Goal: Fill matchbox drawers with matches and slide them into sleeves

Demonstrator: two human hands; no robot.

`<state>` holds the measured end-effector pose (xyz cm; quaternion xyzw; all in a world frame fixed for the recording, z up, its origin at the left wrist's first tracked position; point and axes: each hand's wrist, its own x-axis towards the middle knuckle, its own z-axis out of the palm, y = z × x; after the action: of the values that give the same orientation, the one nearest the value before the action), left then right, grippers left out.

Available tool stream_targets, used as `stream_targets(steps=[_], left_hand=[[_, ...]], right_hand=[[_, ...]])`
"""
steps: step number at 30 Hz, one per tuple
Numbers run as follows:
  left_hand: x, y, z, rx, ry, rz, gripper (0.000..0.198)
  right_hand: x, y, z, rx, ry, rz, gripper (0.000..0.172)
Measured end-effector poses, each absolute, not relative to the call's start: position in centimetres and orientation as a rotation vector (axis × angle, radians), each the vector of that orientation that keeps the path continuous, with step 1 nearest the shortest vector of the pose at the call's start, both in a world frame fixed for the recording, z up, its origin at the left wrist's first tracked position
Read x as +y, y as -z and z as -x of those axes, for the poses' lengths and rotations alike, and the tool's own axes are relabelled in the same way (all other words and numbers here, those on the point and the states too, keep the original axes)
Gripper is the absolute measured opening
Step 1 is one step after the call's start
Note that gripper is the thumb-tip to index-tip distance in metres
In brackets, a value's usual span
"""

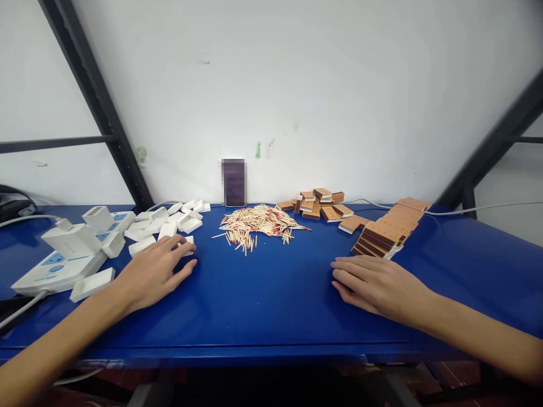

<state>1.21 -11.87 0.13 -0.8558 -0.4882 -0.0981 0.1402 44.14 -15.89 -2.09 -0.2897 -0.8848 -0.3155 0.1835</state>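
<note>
Setting: a workshop-type bench station; the wider room cannot be told. Evidence: a plain blue worktop [254, 322] set against a bare white wall [331, 85] bearing scuffs and a green scrap [258, 150]. Dark metal posts, left [94, 90] and right [496, 138], slant upward in view, suggesting rack framing. At left, a white power strip [89, 263] with a plugged-in adapter [74, 242]. Loose matches [263, 223] are heaped mid-bench, between white trays [169, 223] and patterned brown boxes [394, 226], consistent with small-parts handwork. Reddish floor [460, 373] partly visible below.
</note>
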Motion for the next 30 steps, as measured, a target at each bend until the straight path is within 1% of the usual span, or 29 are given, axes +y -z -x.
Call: stream_targets(steps=[3, 6, 10, 12, 14, 17, 23, 26, 28, 30], left_hand=[[-13.5, 0.5, -0.8, -1.394, 0.396, 2.593, 0.037], [-14.8, 0.7, -1.3, -1.329, 0.458, 2.707, 0.037], [-15.8, 0.0, -3.4, -1.248, 0.483, 2.888, 0.035], [-16.2, -0.4, -4.8, -1.226, 0.488, 2.975, 0.033], [-16.4, -0.8, -6.2, -1.189, 0.481, 3.045, 0.031], [-16.4, -0.9, -8.0, -1.122, 0.485, 3.122, 0.026], [-15.3, -1.0, -10.5, -0.960, 0.430, 3.208, 0.018], [-13.7, -1.6, -11.4, -0.842, 0.413, 3.236, 0.015], [-12.0, -2.2, -11.8, -0.805, 0.499, 3.220, 0.016], [-10.0, -2.7, -12.0, -0.891, 0.749, 3.069, 0.023]], right_hand=[[-17.1, 2.3, -45.3, -2.468, 0.943, 0.981, 0.021], [-18.8, 2.2, -45.4, -2.476, 0.799, 1.195, 0.025], [-20.4, 2.8, -45.3, -2.414, 0.653, 1.312, 0.034], [-20.3, 3.1, -45.4, -2.424, 0.603, 1.327, 0.034], [-19.7, 3.3, -45.6, -2.436, 0.567, 1.341, 0.030], [-18.5, 3.2, -45.6, -2.442, 0.587, 1.366, 0.027], [-17.6, 1.8, -42.9, -2.447, 0.792, 1.372, 0.029], [-15.9, 0.2, -40.3, -2.483, 0.775, 1.427, 0.025], [-13.4, -1.2, -38.8, -2.520, 0.723, 1.599, 0.024], [-9.9, -2.6, -37.9, -2.504, 0.684, 1.789, 0.027]])
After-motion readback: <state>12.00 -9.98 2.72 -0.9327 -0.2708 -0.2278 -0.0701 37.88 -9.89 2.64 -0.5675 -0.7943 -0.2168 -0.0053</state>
